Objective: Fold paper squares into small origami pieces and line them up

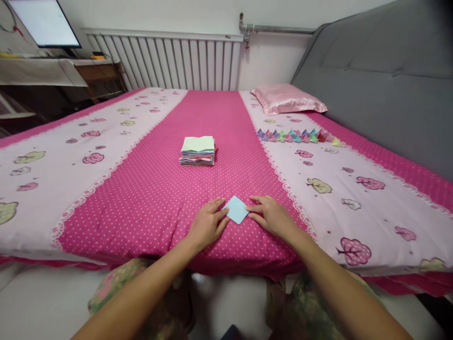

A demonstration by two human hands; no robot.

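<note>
A small light blue folded paper (237, 210) lies as a diamond on the pink dotted bedspread, near the bed's front edge. My left hand (209, 221) touches its left corner with the fingertips, fingers apart. At the right corner, the fingertips of my right hand (271, 215) rest on or beside the paper, also spread. Farther back and to the left stands a stack of coloured paper sheets (197, 151), pale green on top. A row of small folded paper pieces (297, 136) in several colours lies to the right, beyond my right hand.
The bed (219, 113) spreads out ahead, with a pink pillow (288, 98) at the back right and a grey headboard (382, 71) along the right. Behind it is a radiator (170, 61). A desk with a monitor (46, 23) stands back left.
</note>
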